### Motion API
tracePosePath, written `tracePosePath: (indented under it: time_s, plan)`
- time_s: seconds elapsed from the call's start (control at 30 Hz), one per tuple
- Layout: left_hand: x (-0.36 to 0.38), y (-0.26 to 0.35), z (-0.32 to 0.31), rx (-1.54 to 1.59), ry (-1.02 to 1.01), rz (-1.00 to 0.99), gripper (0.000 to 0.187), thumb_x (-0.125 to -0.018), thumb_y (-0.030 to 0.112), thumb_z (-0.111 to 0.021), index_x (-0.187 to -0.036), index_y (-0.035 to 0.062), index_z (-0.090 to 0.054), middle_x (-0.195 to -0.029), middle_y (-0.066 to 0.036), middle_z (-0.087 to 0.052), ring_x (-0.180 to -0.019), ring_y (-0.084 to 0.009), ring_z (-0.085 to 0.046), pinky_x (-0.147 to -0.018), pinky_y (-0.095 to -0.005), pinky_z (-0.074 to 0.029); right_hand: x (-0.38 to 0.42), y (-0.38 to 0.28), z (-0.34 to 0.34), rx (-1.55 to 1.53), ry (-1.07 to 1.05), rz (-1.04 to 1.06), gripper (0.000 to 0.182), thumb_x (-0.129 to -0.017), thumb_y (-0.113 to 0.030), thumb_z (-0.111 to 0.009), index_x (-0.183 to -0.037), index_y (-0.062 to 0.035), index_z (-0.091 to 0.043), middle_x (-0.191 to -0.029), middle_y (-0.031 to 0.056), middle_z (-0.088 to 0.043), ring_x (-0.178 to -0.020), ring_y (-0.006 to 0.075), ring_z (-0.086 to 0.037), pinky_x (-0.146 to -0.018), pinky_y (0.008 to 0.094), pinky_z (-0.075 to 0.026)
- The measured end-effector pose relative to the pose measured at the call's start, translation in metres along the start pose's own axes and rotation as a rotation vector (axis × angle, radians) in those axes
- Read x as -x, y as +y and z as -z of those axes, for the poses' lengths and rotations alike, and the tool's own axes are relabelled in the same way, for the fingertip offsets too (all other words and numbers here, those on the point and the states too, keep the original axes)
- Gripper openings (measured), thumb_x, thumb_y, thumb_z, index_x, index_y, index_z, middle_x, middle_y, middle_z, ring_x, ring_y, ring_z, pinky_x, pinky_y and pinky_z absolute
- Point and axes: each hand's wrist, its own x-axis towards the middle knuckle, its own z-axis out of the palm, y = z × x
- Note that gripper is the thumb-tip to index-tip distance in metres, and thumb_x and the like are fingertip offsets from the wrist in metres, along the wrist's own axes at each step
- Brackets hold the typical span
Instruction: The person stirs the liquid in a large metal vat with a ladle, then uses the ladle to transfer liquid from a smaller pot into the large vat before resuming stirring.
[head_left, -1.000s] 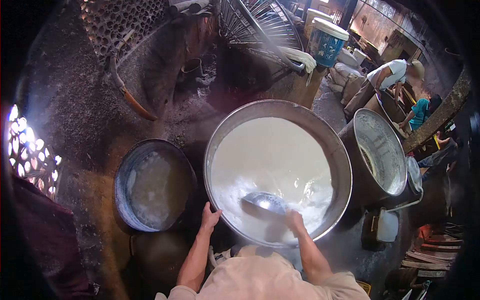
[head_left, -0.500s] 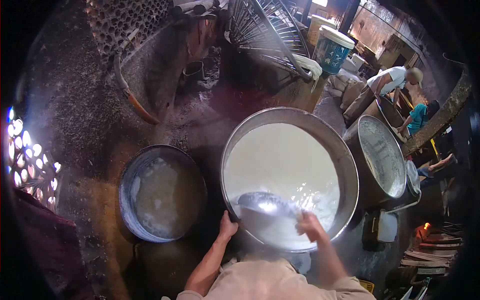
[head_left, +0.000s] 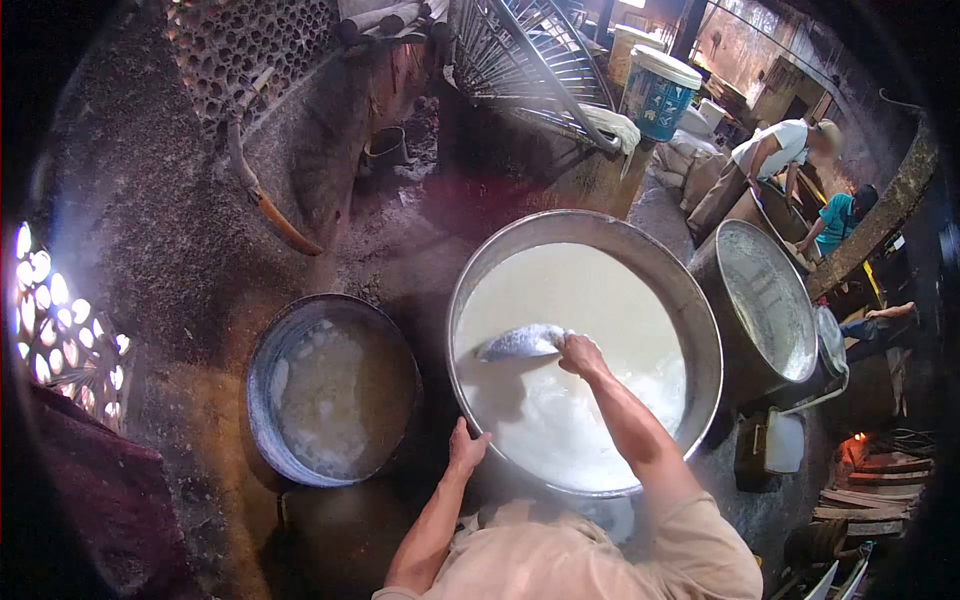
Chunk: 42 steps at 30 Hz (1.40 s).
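Observation:
A wide metal pot [head_left: 704,320] of whitish, milky liquid [head_left: 560,300] stands right in front of me. My left hand [head_left: 467,447] is closed at its near-left rim, thumb lying along the outer edge. Over the liquid, my right hand [head_left: 581,357] grips a metal scoop [head_left: 522,342] by its handle end. The scoop is tilted, its bowl pointing left and casting a shadow on the surface. Below my right forearm the liquid is frothy and swirling.
To the left sits a smaller basin [head_left: 262,415] of cloudy liquid. A tall metal drum [head_left: 722,300] stands close on the right, firewood [head_left: 868,500] beyond it. Behind are a blue bucket [head_left: 660,95] and a metal rack [head_left: 530,60]. Two people work at the upper right.
My right hand has moved up and left, carrying the scoop from the pot's near side toward its middle. My left hand stays at the rim.

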Motion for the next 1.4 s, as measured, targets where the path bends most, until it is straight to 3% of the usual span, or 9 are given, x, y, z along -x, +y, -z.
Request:
tracePosePath:
  time_s: [0.43,0.5,0.63,0.67,0.77,0.97,1.17,1.23,1.4]
  plan:
    - [-0.001,-0.001,-0.002,0.161,0.001,0.008,0.045,-0.069,0.009,-0.072,-0.11,-0.0011,-0.054,-0.102,-0.017,-0.065,-0.095,-0.029,-0.062,-0.084,-0.0363,-0.047,0.103,0.112,-0.037,0.032,-0.179,-0.126,0.039,-0.073,-0.011,-0.058,-0.111,-0.0151,-0.063,-0.102,0.0163,-0.065,-0.096,0.0355,-0.062,-0.081,0.0467,-0.052]
    - [0.0,-0.002,-0.005,0.201,0.008,0.032,0.044,-0.07,0.005,-0.07,-0.111,-0.0006,-0.055,-0.103,-0.014,-0.065,-0.095,-0.0254,-0.062,-0.084,-0.0348,-0.047,0.115,0.138,-0.05,-0.018,-0.138,-0.103,0.03,-0.086,-0.025,-0.052,-0.091,0.0007,-0.066,-0.086,0.0226,-0.066,-0.086,0.0386,-0.063,-0.075,0.0474,-0.051]
    - [0.006,0.01,-0.002,0.274,-0.012,0.09,0.045,-0.073,-0.003,-0.065,-0.117,-0.0004,-0.053,-0.107,-0.011,-0.063,-0.097,-0.0197,-0.059,-0.086,-0.0303,-0.046,0.155,0.168,-0.035,0.052,-0.143,-0.082,0.029,-0.085,-0.02,-0.049,-0.096,0.0009,-0.065,-0.092,0.0231,-0.065,-0.089,0.0381,-0.063,-0.078,0.0471,-0.051]
    - [0.006,0.009,-0.002,0.306,-0.016,0.105,0.047,-0.073,-0.002,-0.065,-0.118,-0.0005,-0.052,-0.109,-0.011,-0.063,-0.098,-0.0197,-0.059,-0.086,-0.03,-0.045,0.158,0.184,-0.04,0.14,-0.234,-0.073,0.05,-0.072,-0.011,-0.056,-0.121,-0.0218,-0.058,-0.098,0.0164,-0.064,-0.092,0.036,-0.062,-0.076,0.0466,-0.053]
    - [0.009,0.017,-0.006,0.324,0.008,0.127,0.057,-0.073,-0.002,-0.066,-0.127,-0.0026,-0.047,-0.115,-0.012,-0.06,-0.099,-0.0192,-0.058,-0.086,-0.0294,-0.046,0.179,0.229,-0.043,0.228,-0.156,0.091,0.043,-0.07,-0.012,-0.058,-0.113,-0.0139,-0.062,-0.098,0.0196,-0.064,-0.092,0.0372,-0.062,-0.078,0.0472,-0.052]
    - [-0.006,-0.014,-0.016,0.312,0.073,0.123,0.065,-0.073,0.001,-0.066,-0.133,-0.0063,-0.041,-0.114,-0.015,-0.06,-0.094,-0.0188,-0.059,-0.079,-0.029,-0.048,0.222,0.243,0.062,0.081,-0.261,-0.172,0.029,-0.078,-0.016,-0.054,-0.103,-0.0046,-0.063,-0.093,0.0238,-0.064,-0.091,0.0406,-0.061,-0.079,0.047,-0.05]
    - [-0.002,-0.012,-0.022,0.277,0.147,0.103,0.057,-0.074,-0.001,-0.064,-0.128,-0.0033,-0.048,-0.111,-0.014,-0.063,-0.099,-0.0201,-0.06,-0.085,-0.0302,-0.047,0.223,0.262,0.152,-0.111,-0.092,-0.211,0.026,-0.064,-0.008,-0.06,-0.088,0.0017,-0.064,-0.081,0.0245,-0.065,-0.079,0.0375,-0.066,-0.069,0.0448,-0.053]
    - [-0.006,-0.02,-0.023,0.273,0.158,0.096,0.057,-0.074,-0.001,-0.064,-0.128,-0.0038,-0.048,-0.113,-0.015,-0.062,-0.102,-0.021,-0.059,-0.087,-0.0307,-0.046,0.215,0.25,0.186,-0.267,-0.092,-0.296,0.027,-0.066,-0.003,-0.054,-0.091,0.0019,-0.062,-0.073,0.0215,-0.064,-0.063,0.0319,-0.067,-0.051,0.0394,-0.052]
    - [0.003,0.002,-0.023,0.169,0.196,0.122,0.05,-0.08,-0.006,-0.058,-0.128,-0.0032,-0.046,-0.117,-0.013,-0.06,-0.103,-0.021,-0.058,-0.088,-0.0312,-0.046,0.12,0.316,0.089,-0.202,0.398,-0.261,0.031,-0.07,-0.009,-0.058,-0.099,-0.0011,-0.06,-0.073,0.0161,-0.064,-0.062,0.0254,-0.063,-0.053,0.0375,-0.049]
